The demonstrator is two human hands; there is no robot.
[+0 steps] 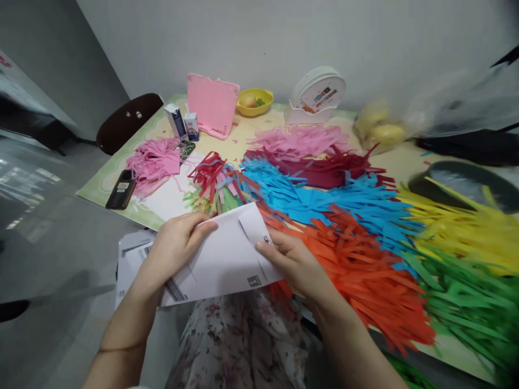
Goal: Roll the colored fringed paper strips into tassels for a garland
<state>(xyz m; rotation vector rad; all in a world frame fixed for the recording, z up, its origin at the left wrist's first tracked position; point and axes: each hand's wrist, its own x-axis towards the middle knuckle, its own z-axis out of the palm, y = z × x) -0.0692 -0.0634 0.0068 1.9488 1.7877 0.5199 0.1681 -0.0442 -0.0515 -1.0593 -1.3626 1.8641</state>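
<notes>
A white folded paper sheet (227,254) with printed marks and a barcode is held above my lap, near the table's front edge. My left hand (174,246) grips its left side, thumb on top. At the right end, my right hand (290,259) pinches it with the thumb on top and the other fingers behind. More white printed sheets (130,254) show below my left wrist. Just beyond the paper lies a bundle of mixed red, pink and green paper strips (217,183). Orange fringed paper (360,270) spreads beside my right hand.
Blue (316,200), yellow (470,232), green (466,302) and pink fringed paper (300,140) covers much of the table. A phone (121,190), cartons (175,121), a pink tablet case (213,105) and a yellow fruit bowl (254,111) stand left and back. A chair (130,121) is at left.
</notes>
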